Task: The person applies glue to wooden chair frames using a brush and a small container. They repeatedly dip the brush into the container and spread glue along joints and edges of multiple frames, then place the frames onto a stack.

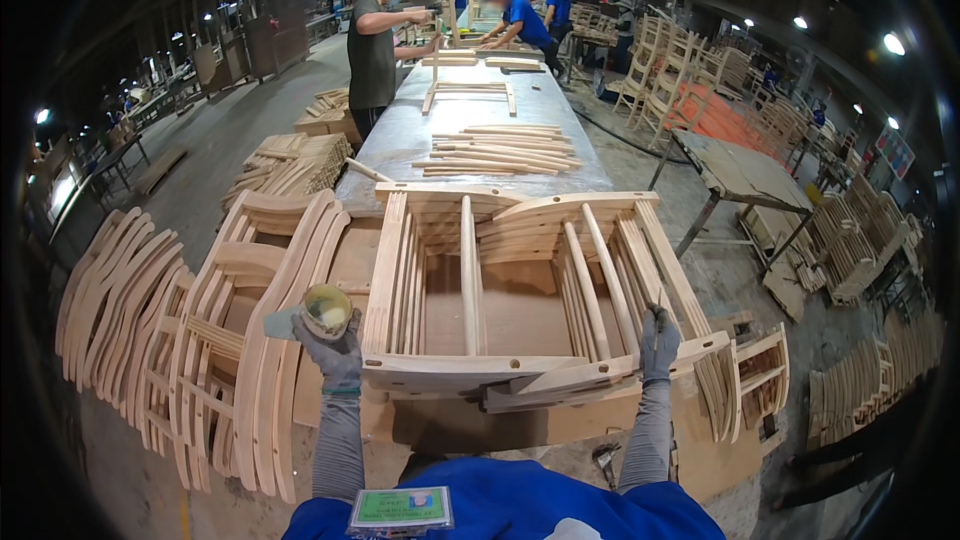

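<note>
My left hand (338, 352), in a grey glove, is closed round a small round cup (328, 311) with pale yellowish stuff inside. A flat blue-grey piece (282, 324) sticks out beside the cup; I cannot tell what it is. My right hand (658, 345), also gloved, pinches a thin stick (659, 312), upright at the right end of the wooden frames. Between my hands lies a stack of wooden frames (440, 364) with curved rails, round rungs and small slots along the near rail. Whether the stick has bristles is too small to see.
Curved wooden chair parts (262, 360) are stacked at my left, with more frames (760, 375) at my right. Loose slats (505, 152) lie on the long table (385, 145) ahead. A person in a dark shirt (372, 55) works at its left side; others stand farther back.
</note>
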A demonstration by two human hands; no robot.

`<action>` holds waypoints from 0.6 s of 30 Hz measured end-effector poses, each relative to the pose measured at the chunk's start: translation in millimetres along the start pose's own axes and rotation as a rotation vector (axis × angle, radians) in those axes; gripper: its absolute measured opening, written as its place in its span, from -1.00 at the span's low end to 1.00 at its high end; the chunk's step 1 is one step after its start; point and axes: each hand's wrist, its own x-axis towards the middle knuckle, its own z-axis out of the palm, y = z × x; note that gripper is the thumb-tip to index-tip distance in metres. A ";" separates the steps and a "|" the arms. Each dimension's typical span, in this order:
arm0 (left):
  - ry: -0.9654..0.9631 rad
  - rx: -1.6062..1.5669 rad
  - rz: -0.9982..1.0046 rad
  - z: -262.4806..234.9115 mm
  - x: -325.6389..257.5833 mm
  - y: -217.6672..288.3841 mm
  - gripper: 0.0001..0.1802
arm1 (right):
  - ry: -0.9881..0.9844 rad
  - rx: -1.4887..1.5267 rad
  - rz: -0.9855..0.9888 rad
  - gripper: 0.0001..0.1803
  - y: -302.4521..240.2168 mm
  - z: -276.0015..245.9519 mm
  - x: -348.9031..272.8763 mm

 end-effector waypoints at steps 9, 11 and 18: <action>0.006 -0.011 -0.011 7.5 -4.0 -0.6 -0.40 | 0.007 -0.034 -0.002 -0.77 1.3 -2.5 0.6; 0.014 0.007 0.007 5.7 -2.7 0.6 -0.40 | -0.008 -0.060 0.013 -0.77 -2.6 -2.6 0.1; 0.011 0.006 0.000 -0.7 -0.6 2.1 -0.36 | -0.017 -0.078 -0.001 -0.77 -15.2 -3.8 -1.2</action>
